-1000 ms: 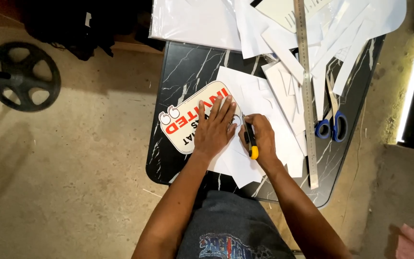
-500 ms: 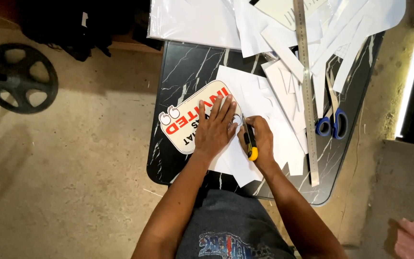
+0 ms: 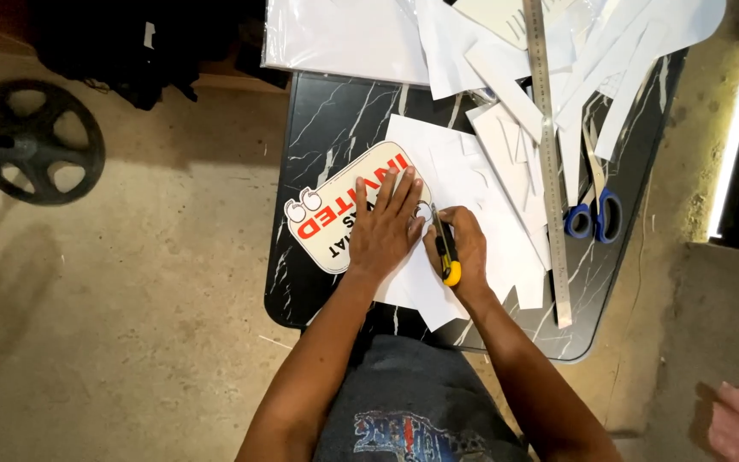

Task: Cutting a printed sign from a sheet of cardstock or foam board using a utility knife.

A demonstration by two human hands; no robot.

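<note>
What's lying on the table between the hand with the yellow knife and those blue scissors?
In the head view, white paper sheets and a long metal ruler lie between the right hand holding the yellow utility knife and the blue-handled scissors.

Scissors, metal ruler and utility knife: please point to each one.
scissors (image 3: 593,218), head view, blue handles
metal ruler (image 3: 548,154), head view, middle of strip
utility knife (image 3: 446,254), head view, yellow-black body in right hand

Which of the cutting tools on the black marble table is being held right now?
The yellow-and-black utility knife, gripped in the right hand; the blue-handled scissors lie untouched.
</note>
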